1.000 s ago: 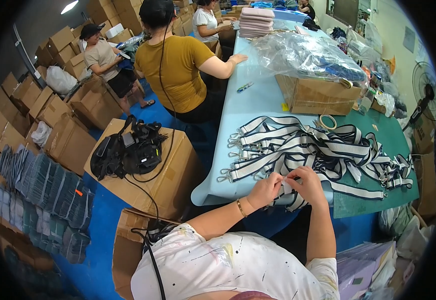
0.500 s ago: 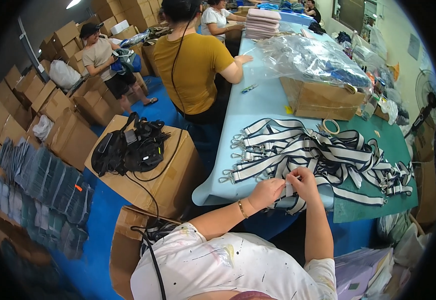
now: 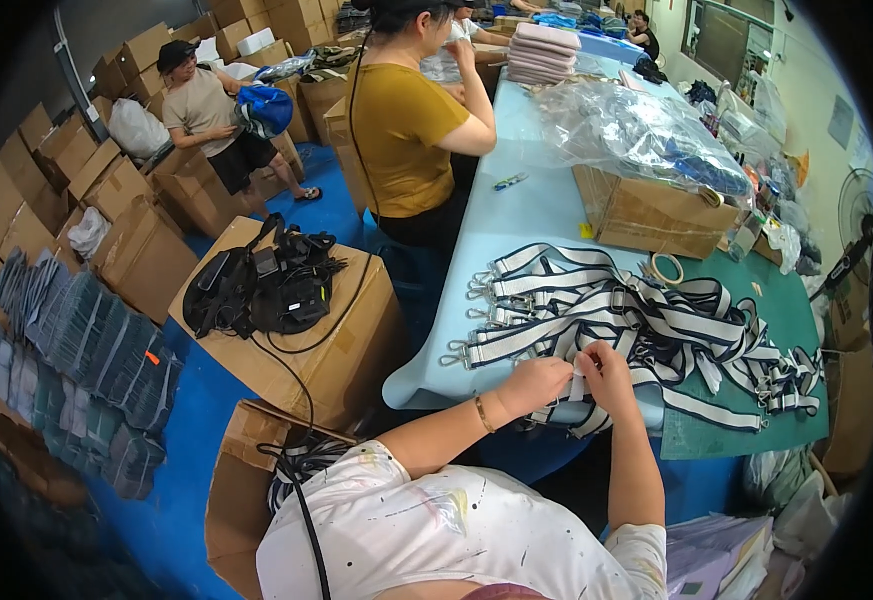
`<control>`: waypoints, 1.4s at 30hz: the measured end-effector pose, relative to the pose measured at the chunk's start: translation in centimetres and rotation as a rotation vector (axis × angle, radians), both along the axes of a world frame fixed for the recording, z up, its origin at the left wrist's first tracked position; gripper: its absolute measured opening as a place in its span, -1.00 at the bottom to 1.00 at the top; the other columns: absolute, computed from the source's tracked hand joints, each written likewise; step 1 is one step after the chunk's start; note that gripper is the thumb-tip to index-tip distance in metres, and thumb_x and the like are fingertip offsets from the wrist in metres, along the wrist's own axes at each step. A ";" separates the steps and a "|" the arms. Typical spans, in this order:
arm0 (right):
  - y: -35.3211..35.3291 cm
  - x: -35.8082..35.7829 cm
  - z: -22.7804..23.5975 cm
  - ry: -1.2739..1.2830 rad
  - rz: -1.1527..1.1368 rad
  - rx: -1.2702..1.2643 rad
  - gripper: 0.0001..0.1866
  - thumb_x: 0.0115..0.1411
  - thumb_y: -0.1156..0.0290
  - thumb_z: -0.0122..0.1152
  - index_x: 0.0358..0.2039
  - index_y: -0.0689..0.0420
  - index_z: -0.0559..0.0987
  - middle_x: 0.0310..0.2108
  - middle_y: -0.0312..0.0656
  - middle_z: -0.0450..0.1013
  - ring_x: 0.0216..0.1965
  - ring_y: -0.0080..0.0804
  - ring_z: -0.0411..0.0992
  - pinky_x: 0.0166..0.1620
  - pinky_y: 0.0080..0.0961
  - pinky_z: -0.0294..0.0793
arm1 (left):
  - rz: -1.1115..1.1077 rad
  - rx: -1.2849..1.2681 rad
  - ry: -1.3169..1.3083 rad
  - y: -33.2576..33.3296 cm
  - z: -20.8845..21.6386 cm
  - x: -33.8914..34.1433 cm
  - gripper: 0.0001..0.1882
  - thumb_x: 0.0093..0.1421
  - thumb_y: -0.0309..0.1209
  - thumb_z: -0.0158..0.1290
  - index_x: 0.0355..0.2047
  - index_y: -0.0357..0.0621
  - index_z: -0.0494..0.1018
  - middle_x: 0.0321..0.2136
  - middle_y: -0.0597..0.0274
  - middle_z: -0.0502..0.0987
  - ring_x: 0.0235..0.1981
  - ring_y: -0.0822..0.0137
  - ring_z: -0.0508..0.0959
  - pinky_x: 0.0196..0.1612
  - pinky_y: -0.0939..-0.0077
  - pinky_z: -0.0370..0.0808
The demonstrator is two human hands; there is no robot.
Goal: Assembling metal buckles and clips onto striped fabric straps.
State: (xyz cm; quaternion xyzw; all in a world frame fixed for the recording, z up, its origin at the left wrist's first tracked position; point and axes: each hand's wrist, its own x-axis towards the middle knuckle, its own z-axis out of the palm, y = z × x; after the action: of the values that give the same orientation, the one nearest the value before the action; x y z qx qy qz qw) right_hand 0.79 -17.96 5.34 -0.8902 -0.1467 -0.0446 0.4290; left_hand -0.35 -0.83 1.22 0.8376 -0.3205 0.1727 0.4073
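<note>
At the table's near edge, my left hand (image 3: 538, 387) and my right hand (image 3: 606, 380) are close together, fingers closed in a pinch. Between them is a small white piece (image 3: 578, 372), too small to tell whether it is a tag or a strap end. Just beyond my fingers lies a tangled heap of white webbing straps (image 3: 531, 342) with dark blue edges. Metal snap hooks (image 3: 453, 354) on the strap ends point left. Some webbing hangs below my hands over the table edge.
A light blue table (image 3: 436, 375) carries a green cutting mat (image 3: 696, 435) at right. Beyond the straps stand a tape roll (image 3: 665, 268) and a cardboard box (image 3: 656, 215) under clear plastic. Black gear (image 3: 276, 285) sits on a carton at left. A co-worker in mustard (image 3: 406, 130) sits at the table.
My hands stay at nearly the same spot, still pinching. The mustard-shirted co-worker has turned and lifted an arm off the table. A standing person at far left has shifted a blue bundle.
</note>
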 end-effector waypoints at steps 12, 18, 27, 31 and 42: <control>-0.4 0.3 -0.9 -0.240 -0.015 0.124 -0.88 0.05 0.47 0.25 -0.44 0.20 0.49 -0.53 -0.16 0.45 -0.49 -0.31 0.41 -0.42 -0.47 0.37 | -0.201 -0.409 0.591 1.3 1.8 1.3 -0.66 0.18 -0.49 0.04 -0.03 -0.27 0.37 -0.10 0.15 0.47 -0.13 0.39 0.50 -0.11 0.54 0.43; 0.2 -0.1 -0.5 -0.189 -0.026 0.258 -0.87 0.02 0.51 0.29 -0.44 0.21 0.49 -0.51 -0.21 0.46 -0.51 -0.44 0.41 -0.43 -0.54 0.38 | -0.127 -0.473 0.729 -0.2 2.7 1.0 -0.68 0.14 -0.46 0.12 -0.13 -0.26 0.31 -0.29 0.19 0.57 -0.31 0.48 0.52 -0.26 0.61 0.42; 0.0 0.1 -1.3 -0.005 -0.042 0.338 -0.87 0.05 0.53 0.27 -0.37 0.25 0.53 -0.53 -0.27 0.49 -0.52 -0.61 0.40 -0.43 -0.66 0.39 | -0.050 -0.365 0.579 -0.4 2.3 0.4 -0.80 0.16 -0.42 0.04 -0.25 -0.29 0.38 -0.43 0.10 0.58 -0.42 0.28 0.56 -0.32 0.49 0.46; 0.0 0.3 -2.0 0.047 -0.078 0.484 -0.90 0.08 0.51 0.25 -0.41 0.25 0.53 -0.56 -0.34 0.47 -0.52 -0.68 0.37 -0.44 -0.71 0.36 | -0.042 -0.173 0.320 0.3 1.8 0.3 -0.83 0.17 -0.42 0.00 -0.27 -0.25 0.47 -0.42 0.05 0.54 -0.42 0.09 0.53 -0.34 0.39 0.46; -0.6 0.5 -2.8 -0.170 0.110 0.418 -0.90 -0.11 0.56 0.32 -0.54 0.15 0.56 -0.58 -0.27 0.41 -0.46 -0.40 0.33 -0.32 -0.51 0.26 | -0.037 -0.072 -0.030 -0.1 0.0 0.0 -0.90 0.02 -0.51 0.06 -0.42 -0.24 0.46 -0.46 0.09 0.50 -0.39 0.06 0.50 -0.33 0.32 0.46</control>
State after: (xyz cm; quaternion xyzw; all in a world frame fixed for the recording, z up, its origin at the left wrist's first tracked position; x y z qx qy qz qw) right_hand 1.30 -18.57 2.56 -0.7657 -0.2181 -0.1254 0.5919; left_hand -0.36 -0.97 1.18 0.8136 -0.3357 0.1888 0.4355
